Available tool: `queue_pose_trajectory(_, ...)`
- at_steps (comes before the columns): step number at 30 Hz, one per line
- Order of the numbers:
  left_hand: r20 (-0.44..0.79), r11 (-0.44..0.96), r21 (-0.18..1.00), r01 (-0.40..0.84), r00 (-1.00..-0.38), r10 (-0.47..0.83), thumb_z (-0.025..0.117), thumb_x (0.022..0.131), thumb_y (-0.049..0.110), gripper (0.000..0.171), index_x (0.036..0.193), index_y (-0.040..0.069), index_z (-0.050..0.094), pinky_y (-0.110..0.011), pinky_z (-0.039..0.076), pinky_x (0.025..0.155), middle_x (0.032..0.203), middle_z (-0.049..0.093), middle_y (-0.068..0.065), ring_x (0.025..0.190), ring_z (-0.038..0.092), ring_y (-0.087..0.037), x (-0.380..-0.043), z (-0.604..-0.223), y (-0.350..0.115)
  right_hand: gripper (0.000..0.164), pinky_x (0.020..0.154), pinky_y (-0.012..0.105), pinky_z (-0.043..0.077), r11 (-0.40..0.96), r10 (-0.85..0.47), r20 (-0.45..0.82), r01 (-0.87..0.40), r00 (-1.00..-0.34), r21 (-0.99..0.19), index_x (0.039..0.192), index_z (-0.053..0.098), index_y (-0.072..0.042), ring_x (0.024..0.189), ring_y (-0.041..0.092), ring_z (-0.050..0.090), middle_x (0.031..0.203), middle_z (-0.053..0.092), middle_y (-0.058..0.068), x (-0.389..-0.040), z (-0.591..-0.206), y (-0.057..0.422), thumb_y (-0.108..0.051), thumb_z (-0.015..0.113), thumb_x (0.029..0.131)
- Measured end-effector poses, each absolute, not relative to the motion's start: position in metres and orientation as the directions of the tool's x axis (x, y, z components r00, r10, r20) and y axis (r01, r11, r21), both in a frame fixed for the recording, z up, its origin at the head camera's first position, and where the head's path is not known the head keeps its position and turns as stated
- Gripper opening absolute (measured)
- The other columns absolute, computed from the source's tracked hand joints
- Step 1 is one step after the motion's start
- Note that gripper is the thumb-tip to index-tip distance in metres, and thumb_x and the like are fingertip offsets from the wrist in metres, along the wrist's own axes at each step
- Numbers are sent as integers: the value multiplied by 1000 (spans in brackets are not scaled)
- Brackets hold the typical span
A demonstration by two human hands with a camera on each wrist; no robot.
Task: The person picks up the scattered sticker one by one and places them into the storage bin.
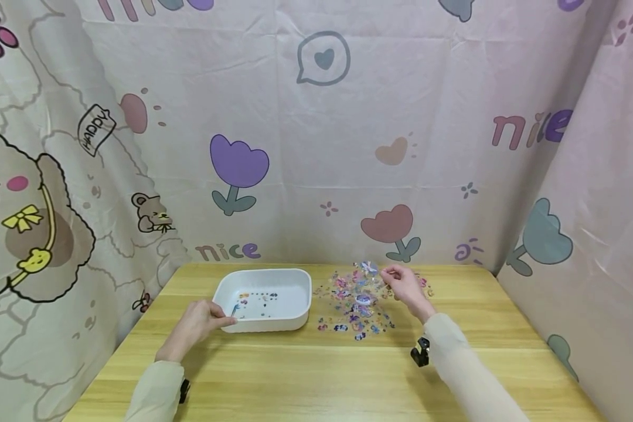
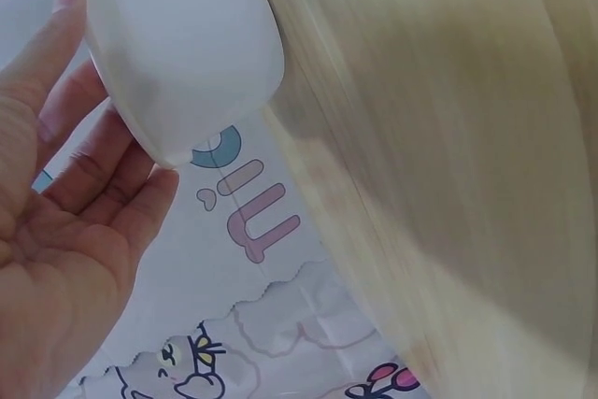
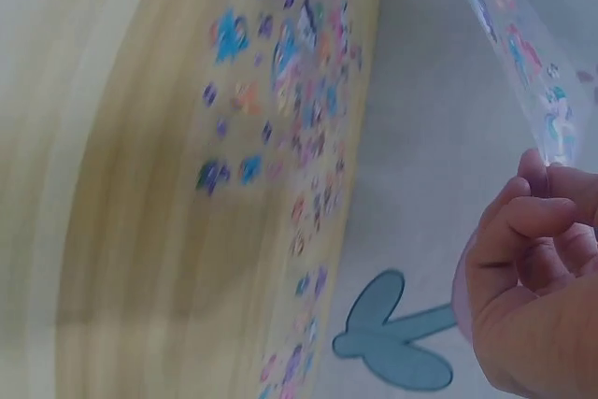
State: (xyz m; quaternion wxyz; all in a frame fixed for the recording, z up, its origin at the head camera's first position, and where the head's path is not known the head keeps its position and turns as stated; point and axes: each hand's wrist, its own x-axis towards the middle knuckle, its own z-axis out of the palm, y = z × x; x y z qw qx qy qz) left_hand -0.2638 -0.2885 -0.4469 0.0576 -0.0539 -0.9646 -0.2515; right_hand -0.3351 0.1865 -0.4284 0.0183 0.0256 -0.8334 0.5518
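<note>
My left hand [image 1: 196,327] holds the near left corner of a white plastic basin [image 1: 287,323], thumb at the rim and fingers along the outer wall. Small coloured pieces [image 1: 244,295] lie on the basin's floor, a blue one [image 1: 235,309] near the thumb. Over to the right, my right hand [image 1: 405,287] pinches the edge of a clear sticker sheet [image 3: 528,53] between thumb and fingertips. The sheet hangs raised from the fingers and carries small bright pictures. Below it, many colourful stickers [image 1: 354,321] spread across the table; the see-through sheet overlaps some of them in the head view.
The wood-grain table [image 1: 306,381] runs up to a printed cloth [image 1: 316,146] at the back, with more cloth along both sides. Black straps with small devices [image 1: 419,353] sit at my wrists. The basin stands left of the stickers.
</note>
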Motion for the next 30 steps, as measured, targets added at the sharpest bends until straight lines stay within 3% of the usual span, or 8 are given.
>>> queue_pose_trajectory(9, 134, 866, 482, 134, -988, 78, 81, 79, 34, 20, 73, 17, 74, -30, 47, 65, 78, 68, 2, 73, 53, -13, -261, -446, -289, 17, 56, 24, 40, 362, -31, 112, -115, -993, -925, 107, 63, 1, 69, 14, 48, 91, 62, 14, -338, -422, 142, -12, 54, 100)
queue_pose_trajectory(14, 131, 864, 485, 134, -988, 80, 80, 79, 36, 21, 75, 16, 75, -28, 45, 63, 79, 68, 1, 72, 52, -13, -260, -446, -291, 18, 63, 30, 42, 386, -72, 98, -119, -993, -915, 108, 62, -3, 74, 17, 50, 95, 62, 13, -339, -419, 120, -17, 53, 102)
queue_pose_trajectory(20, 121, 864, 487, 124, -990, 74, 80, 79, 35, 18, 76, 18, 75, -27, 44, 63, 79, 69, 2, 72, 52, -13, -261, -446, -291, 17, 65, 29, 44, 411, -91, 108, -136, -990, -902, 104, 64, -6, 79, 19, 53, 93, 62, 7, -339, -417, 104, -19, 54, 101)
queue_pose_trajectory(30, 158, 870, 470, 148, -984, 82, 81, 78, 35, 20, 74, 17, 75, -30, 46, 67, 80, 70, 2, 75, 54, -13, -263, -448, -289, 15, 60, 28, 42, 378, -118, 108, -145, -987, -915, 103, 63, -7, 69, 16, 48, 90, 60, 10, -342, -420, 97, -18, 54, 101)
